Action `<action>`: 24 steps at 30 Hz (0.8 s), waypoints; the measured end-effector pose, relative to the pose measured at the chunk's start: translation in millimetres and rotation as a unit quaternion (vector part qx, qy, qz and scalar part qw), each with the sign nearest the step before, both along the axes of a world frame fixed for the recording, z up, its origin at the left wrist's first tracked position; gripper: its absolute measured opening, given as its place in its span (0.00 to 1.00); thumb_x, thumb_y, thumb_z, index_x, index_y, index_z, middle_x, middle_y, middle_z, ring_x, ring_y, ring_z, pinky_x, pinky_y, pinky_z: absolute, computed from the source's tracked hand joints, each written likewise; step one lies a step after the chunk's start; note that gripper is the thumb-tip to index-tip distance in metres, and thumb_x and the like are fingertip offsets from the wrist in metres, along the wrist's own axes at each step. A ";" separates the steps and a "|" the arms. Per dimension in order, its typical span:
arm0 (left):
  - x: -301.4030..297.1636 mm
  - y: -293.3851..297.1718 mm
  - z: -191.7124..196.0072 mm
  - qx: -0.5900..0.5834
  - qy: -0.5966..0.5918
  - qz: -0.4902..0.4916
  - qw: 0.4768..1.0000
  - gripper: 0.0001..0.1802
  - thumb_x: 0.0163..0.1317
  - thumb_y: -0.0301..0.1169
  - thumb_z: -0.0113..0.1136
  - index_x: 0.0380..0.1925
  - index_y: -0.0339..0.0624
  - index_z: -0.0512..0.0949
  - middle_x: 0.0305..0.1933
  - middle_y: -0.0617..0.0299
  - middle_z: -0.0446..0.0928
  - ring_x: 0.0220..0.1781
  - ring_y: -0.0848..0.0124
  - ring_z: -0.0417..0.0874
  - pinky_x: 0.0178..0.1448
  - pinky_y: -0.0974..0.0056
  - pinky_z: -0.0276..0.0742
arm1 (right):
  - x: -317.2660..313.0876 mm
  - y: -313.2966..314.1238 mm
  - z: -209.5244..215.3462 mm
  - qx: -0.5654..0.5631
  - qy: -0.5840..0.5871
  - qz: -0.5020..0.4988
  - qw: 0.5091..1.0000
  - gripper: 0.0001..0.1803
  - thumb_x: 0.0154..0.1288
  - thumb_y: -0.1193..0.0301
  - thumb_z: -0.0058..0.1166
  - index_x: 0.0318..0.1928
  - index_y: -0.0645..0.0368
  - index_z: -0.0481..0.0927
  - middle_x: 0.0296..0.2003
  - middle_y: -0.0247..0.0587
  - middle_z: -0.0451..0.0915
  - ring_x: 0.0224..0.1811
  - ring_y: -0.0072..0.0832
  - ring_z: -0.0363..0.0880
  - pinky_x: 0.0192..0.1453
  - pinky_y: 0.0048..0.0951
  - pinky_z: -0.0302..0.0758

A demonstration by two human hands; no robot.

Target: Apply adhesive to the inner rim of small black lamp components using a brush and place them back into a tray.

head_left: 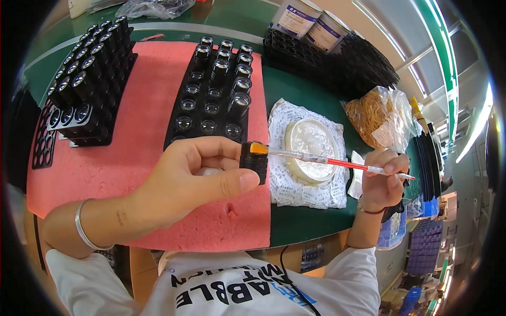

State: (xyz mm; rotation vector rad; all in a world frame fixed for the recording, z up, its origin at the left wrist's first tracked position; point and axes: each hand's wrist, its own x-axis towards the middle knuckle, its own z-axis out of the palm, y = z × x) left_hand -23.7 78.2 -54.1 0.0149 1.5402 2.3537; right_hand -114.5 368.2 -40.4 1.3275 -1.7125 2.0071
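Observation:
Between the thumb and fingers of my left hand [211, 171] is a small black ribbed cylindrical part [254, 171]. My right hand [383, 176] pinches a slim paintbrush [342, 164] with a red and clear handle. Its flat orange bristles [259, 148] lie against the upper end of the black part. Below the brush stands a round white dish [313, 150] with a glossy clear content, on a printed white cloth or paper [279, 184]. A black tray [176, 124] of black cylinders with shiny lens-like tops lies just beyond my left hand.
A pink foam mat [153, 95] covers the left of the green table [295, 224]. At far left stands a fuller black tray [105, 131] of cylinders. Two cans [327, 32] rest on stacked black trays [337, 63] at the back. A bag of rubber bands [377, 118] lies at right.

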 end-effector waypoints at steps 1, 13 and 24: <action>-0.3 -0.3 0.1 0.000 0.000 0.000 1.000 0.15 0.50 0.30 0.62 0.36 0.34 0.72 0.24 0.73 0.68 0.27 0.88 0.66 0.31 0.81 0.63 | -1.1 0.5 0.6 -0.001 0.009 0.000 1.000 0.08 0.52 0.68 0.46 0.28 0.61 0.70 0.21 0.46 0.73 0.20 0.29 0.69 0.23 0.24 0.67; 0.1 1.3 -0.2 0.001 0.034 0.021 0.999 0.18 0.48 0.30 0.62 0.39 0.38 0.71 0.33 0.67 0.75 0.27 0.87 0.68 0.24 0.83 0.58 | -8.4 14.8 6.8 -0.008 0.073 -0.049 0.996 0.09 0.52 0.66 0.46 0.25 0.59 0.69 0.19 0.42 0.70 0.18 0.26 0.66 0.22 0.24 0.62; -1.5 1.9 -8.8 -0.042 0.070 0.042 0.996 0.15 0.46 0.25 0.63 0.34 0.40 0.69 0.35 0.66 0.70 0.29 0.86 0.68 0.32 0.81 0.64 | 5.3 2.5 2.8 -0.041 0.022 0.005 0.999 0.08 0.53 0.66 0.45 0.26 0.58 0.68 0.19 0.40 0.70 0.17 0.25 0.65 0.19 0.21 0.59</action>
